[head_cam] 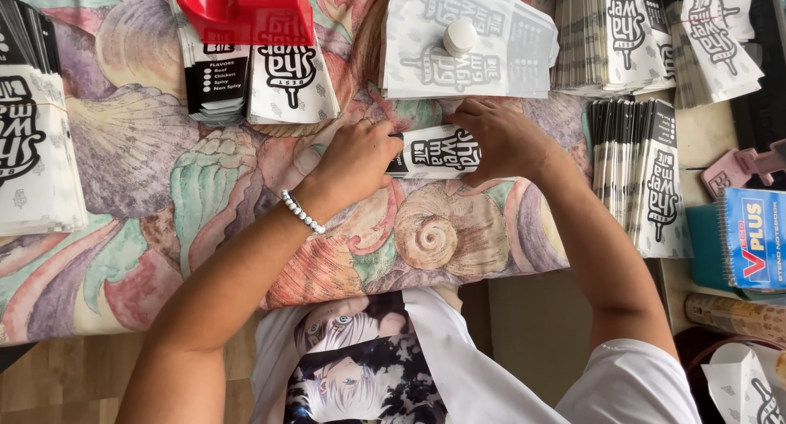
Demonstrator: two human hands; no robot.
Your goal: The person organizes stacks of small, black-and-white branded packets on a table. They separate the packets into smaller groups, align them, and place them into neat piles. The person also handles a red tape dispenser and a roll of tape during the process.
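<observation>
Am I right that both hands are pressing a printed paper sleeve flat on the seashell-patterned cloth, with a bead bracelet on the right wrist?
Not quite. The bead bracelet is on the left wrist, not the right, as the head view shows. The rest holds: the left hand and right hand both press the printed paper sleeve flat on the seashell-patterned cloth.

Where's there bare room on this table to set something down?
Bare cloth lies left of the left hand, toward the left bag stack, and near the edge below the folded bag. The far edge is crowded: tape dispenser, bag stacks.
</observation>
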